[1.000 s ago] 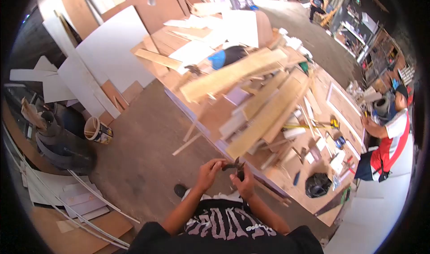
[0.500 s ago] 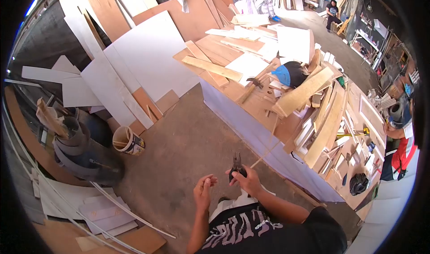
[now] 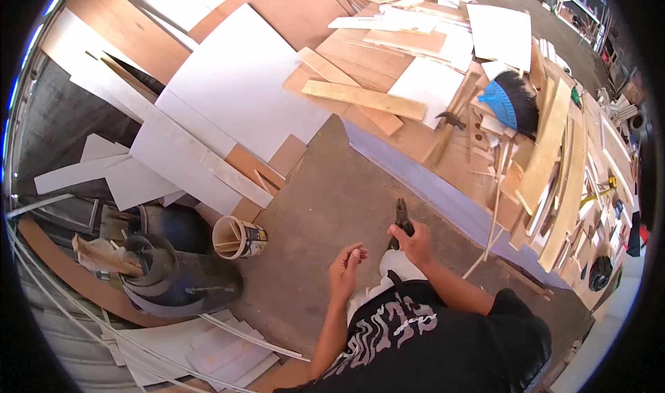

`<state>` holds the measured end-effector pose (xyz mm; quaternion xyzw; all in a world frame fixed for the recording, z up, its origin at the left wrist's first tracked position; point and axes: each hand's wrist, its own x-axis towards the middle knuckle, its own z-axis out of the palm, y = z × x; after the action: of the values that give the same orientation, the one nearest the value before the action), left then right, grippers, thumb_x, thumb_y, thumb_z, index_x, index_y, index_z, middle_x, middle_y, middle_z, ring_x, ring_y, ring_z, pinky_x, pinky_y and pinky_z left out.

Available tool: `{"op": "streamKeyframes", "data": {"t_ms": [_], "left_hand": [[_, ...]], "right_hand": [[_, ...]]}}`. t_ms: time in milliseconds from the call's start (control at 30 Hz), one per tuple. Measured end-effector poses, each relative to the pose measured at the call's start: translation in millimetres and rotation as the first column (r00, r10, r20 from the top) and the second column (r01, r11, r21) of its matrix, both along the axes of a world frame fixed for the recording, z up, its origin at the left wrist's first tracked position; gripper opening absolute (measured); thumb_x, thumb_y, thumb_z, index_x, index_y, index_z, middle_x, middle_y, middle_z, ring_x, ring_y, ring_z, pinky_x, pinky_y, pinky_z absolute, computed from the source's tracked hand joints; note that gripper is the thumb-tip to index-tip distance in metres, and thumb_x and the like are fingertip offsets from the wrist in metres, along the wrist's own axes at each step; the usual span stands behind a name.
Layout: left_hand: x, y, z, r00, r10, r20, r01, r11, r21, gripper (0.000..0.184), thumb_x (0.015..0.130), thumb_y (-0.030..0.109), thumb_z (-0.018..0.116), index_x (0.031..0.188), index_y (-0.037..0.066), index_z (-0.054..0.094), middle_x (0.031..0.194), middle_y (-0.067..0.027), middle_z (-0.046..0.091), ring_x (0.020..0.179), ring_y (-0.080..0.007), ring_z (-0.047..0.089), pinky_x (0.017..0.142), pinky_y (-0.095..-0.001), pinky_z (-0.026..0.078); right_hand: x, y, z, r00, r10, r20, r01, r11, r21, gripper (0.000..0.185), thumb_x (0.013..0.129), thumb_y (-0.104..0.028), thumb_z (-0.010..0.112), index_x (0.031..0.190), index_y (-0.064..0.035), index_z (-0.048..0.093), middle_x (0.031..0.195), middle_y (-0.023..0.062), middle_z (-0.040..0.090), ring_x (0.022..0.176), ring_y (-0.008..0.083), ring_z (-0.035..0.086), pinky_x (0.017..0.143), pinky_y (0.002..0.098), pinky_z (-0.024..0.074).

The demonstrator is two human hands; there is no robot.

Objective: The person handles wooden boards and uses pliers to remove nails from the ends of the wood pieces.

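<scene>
My right hand [image 3: 417, 245] is wrapped round the dark handles of a pair of pliers [image 3: 401, 217]. Their jaws point up and away from me, over the brown floor. My left hand [image 3: 343, 272] hovers a short way to the left, its fingers curled and the thumb against them. Whatever might be between those fingers is hidden or too small to make out. Beyond the pliers, a claw hammer [image 3: 447, 134] lies near the edge of the wood-strewn worktable [image 3: 350, 67]. A blue brush [image 3: 509, 102] with dark bristles sits beside it.
A white bucket [image 3: 228, 239] holding wood strips stands left of my hands, beside a dark cylindrical container [image 3: 187, 282]. Large white boards [image 3: 228, 81] lean at the back left. Long planks [image 3: 554, 143] are piled on the right, and thin strips [image 3: 493, 237] jut over the table's near side.
My view has turned left and down, so the scene shifts right and the seated person at the back is out of view. The pliers stay in my right hand.
</scene>
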<state>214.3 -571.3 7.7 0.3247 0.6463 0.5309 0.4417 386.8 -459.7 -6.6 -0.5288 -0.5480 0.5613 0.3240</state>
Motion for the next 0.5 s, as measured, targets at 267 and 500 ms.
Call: {"op": "streamKeyframes", "data": {"t_ms": [267,500], "left_hand": [[-97.8,113.6,-22.1,0.998,0.033,0.055,-0.033,0.999,-0.011,0.028,0.106,0.018,0.056,0.123,-0.001,0.067,0.106,-0.0101,0.073,0.096,-0.0165,0.068,0.085,-0.0299,0.053],[-176.1,277.1,-56.1,0.975,-0.215,0.050,0.209,0.973,0.103,0.026,0.102,0.015,0.062,0.122,-0.001,0.067,0.105,-0.0095,0.072,0.095,-0.0159,0.068,0.088,-0.0312,0.054]], "right_hand": [[-76.7,108.1,27.2,0.991,-0.052,-0.121,0.044,0.997,-0.067,0.027,0.093,-0.029,0.070,0.100,-0.0034,0.075,0.074,0.0062,0.072,0.073,0.0148,0.070,0.071,0.0308,0.0530],[-118.5,178.5,6.4,0.971,-0.212,-0.106,0.218,0.975,0.042,0.033,0.091,-0.019,0.072,0.120,-0.0035,0.070,0.086,0.0050,0.074,0.083,0.0137,0.071,0.078,0.0302,0.0536]]}}
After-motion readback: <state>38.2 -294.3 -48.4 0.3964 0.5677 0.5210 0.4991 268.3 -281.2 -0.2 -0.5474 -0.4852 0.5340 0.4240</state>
